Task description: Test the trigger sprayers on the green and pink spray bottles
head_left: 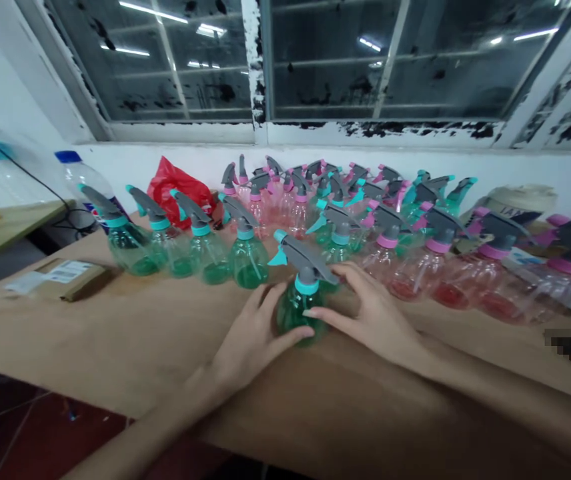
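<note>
A green spray bottle [295, 303] with a grey and turquoise spray head stands upright on the table in front of me. My left hand [248, 340] is curved around its left side, thumb across the front. On the other side, my right hand [378, 317] has its thumb on the front of the bottle and its fingers reaching behind, partly hidden. Just beyond, a row of green spray bottles [249, 260] runs to the left. To the right stand pink spray bottles [448, 277], their heads grey and pink.
More pink and green bottles crowd the back by the wall. A red plastic bag [180, 187], a large clear bottle with a blue cap [68, 157] and a cardboard box [73, 280] are at the left. Behind the right row sits a pale bag [523, 200]. The wooden table [130, 340] ends near me.
</note>
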